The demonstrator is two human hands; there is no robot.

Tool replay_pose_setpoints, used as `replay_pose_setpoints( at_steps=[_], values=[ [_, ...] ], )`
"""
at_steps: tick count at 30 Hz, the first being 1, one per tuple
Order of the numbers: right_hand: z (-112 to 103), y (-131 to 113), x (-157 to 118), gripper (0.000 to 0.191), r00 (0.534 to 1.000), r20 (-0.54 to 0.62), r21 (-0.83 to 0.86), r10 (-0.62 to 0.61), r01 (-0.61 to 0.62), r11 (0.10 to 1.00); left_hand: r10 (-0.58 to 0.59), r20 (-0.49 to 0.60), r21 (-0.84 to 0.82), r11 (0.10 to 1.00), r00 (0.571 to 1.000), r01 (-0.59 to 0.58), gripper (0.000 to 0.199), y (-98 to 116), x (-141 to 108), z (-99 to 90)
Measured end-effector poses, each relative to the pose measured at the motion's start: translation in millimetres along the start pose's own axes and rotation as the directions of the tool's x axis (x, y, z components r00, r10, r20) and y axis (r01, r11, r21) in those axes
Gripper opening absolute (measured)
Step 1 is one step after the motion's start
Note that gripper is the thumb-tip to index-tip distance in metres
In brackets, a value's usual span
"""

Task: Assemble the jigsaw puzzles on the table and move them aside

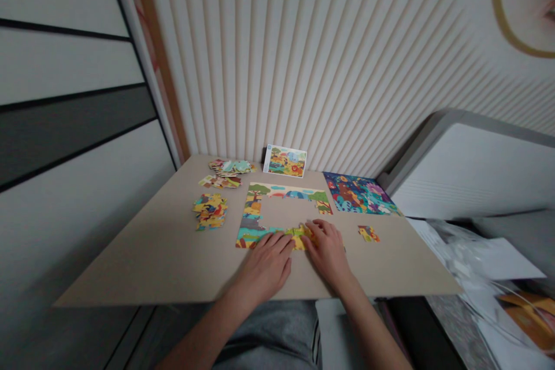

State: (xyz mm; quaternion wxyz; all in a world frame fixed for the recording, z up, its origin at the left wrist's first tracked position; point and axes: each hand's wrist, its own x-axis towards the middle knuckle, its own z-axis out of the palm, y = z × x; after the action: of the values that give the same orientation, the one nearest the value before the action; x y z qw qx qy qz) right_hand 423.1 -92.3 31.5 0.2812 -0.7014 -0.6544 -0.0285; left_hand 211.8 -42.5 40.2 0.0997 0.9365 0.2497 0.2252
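A partly built jigsaw puzzle (277, 219) lies in the middle of the beige table (147, 260), its border of colourful pieces around a bare patch of tabletop. My left hand (266, 266) lies on the puzzle's bottom row, fingertips on the pieces. Just to its right, my right hand (327, 254) has its fingers curved over yellow-green pieces (299, 236). The two hands nearly meet there. Loose yellow-toned pieces (210, 211) form a heap to the left, and more pieces (229, 169) lie at the back.
A picture card (285, 161) stands at the table's back edge. A finished colourful puzzle (358, 193) lies at the back right, with a few joined pieces (368, 233) in front of it. Ribbed wall panels rise behind. Papers (477, 260) lie beyond the right edge.
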Motion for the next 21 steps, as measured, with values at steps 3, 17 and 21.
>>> replay_pose_setpoints(
  at_steps=[3, 17, 21],
  values=[
    [-7, 18, -8, 0.037, 0.996, 0.090, 0.020, -0.005, 0.003, 1.000, -0.010, 0.009, 0.002, 1.000, 1.000, 0.010, 0.039, -1, -1, -0.4],
    [-53, 71, -28, 0.051, 0.942, 0.326, 0.095, -0.083, 0.055, 0.994, 0.008, 0.024, -0.004, 1.000, 1.000, -0.008, 0.046, -5, -2, 2.3],
    [-58, 70, -22, 0.042, 0.944, 0.320, 0.104, -0.080, 0.049, 0.993, 0.008, 0.030, -0.007, 1.000, 1.000, -0.007, 0.046, -7, -2, 4.1]
  ],
)
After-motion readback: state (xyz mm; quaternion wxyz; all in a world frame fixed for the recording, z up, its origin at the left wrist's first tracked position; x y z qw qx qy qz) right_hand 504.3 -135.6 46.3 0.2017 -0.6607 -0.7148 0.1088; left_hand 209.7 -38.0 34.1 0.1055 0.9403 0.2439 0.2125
